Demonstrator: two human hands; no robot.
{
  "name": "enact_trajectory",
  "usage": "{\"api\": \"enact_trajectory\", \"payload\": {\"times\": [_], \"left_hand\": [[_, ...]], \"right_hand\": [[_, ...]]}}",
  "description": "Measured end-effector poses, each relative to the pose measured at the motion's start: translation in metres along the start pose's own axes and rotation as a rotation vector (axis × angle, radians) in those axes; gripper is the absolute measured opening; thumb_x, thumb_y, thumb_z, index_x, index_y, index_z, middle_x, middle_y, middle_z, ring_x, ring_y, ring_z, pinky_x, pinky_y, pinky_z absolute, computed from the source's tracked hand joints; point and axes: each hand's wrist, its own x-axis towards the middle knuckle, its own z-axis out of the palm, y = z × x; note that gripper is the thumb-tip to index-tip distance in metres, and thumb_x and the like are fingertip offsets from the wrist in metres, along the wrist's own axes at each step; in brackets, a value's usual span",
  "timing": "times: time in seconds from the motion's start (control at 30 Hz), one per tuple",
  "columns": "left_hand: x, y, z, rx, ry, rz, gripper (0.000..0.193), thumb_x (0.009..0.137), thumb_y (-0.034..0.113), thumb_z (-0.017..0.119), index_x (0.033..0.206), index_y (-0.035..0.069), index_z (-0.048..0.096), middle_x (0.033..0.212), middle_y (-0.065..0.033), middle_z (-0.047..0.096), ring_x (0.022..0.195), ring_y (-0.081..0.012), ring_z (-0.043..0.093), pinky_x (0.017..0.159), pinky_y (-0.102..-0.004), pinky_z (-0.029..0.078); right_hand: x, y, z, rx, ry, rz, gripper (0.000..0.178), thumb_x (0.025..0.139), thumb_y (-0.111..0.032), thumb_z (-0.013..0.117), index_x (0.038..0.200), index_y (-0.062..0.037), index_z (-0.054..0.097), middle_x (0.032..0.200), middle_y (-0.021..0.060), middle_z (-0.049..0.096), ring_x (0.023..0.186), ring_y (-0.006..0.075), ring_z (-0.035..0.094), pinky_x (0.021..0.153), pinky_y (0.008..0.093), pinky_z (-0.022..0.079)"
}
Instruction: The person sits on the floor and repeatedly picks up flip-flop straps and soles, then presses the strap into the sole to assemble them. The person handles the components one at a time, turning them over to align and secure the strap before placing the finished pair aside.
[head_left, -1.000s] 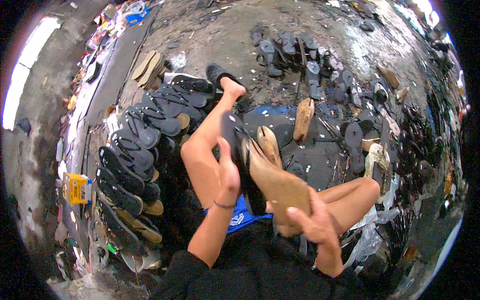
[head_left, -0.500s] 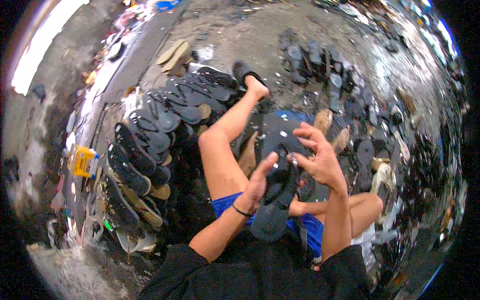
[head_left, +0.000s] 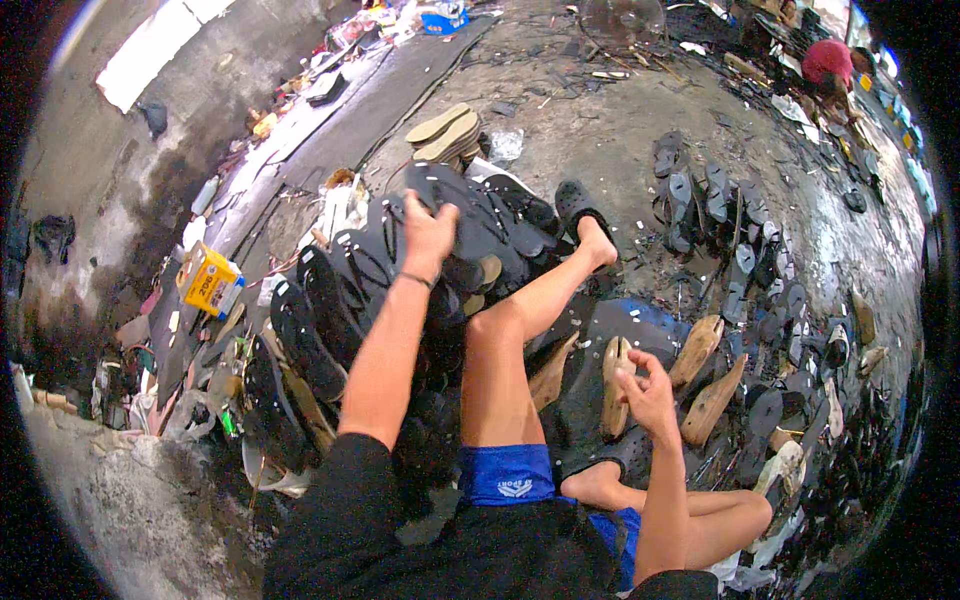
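Fingers of the left hand (head_left: pixel 430 238) lie against a dark sandal (head_left: pixel 436 180), just this side of the tan sole stack (head_left: pixel 436 126); I cannot tell how far they close. Right hand (head_left: pixel 653 402): half open, seemingly empty, near a wooden last (head_left: pixel 613 402), rightward of the stack.

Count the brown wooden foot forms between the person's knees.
4: one form beside the left leg, a second form beside the right hand, a third form and a fourth form farther right. Others may be hidden.
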Motion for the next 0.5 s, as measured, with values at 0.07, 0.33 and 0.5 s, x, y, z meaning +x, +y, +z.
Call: {"api": "enact_trajectory", "payload": {"times": [0.07,0.33,0.5], "left_hand": [[0.042,-0.011,-0.009,0.766,0.144,-0.120,0.086,0.080,0.041,0.073,0.145,-0.004,0.038,0.120,-0.0258,0.066,0.116,-0.0328,0.063,0.097,-0.0446,0.050],[0.053,-0.024,-0.022,1.399,-0.071,0.135,0.072,0.082,0.047,0.072,0.134,0.001,0.051,0.129,-0.0194,0.062,0.123,-0.0346,0.057,0.102,-0.0512,0.044],[0.036,0.006,0.004,1.293,0.037,0.481,0.073,0.087,0.041,0.070,0.143,0.000,0.046,0.141,-0.0228,0.052,0.134,-0.0417,0.044,0.112,-0.0544,0.031]], "right_hand": [[-0.003,0.014,0.000,0.032,0.014,-0.035,0.047,0.090,-0.020,0.074,0.130,-0.0020,0.055,0.109,0.0112,0.067,0.081,0.0185,0.068,0.071,0.0322,0.057],[0.069,0.038,-0.034,-0.241,0.063,-0.119,0.047,0.091,-0.022,0.073,0.127,0.0030,0.055,0.123,0.0151,0.063,0.089,0.0187,0.070,0.077,0.0321,0.057],[0.207,0.027,-0.087,-0.610,0.326,-0.231,0.053,0.087,-0.029,0.073,0.128,0.0000,0.055,0.120,0.0182,0.059,0.101,0.0308,0.064,0.090,0.0421,0.051]]}}
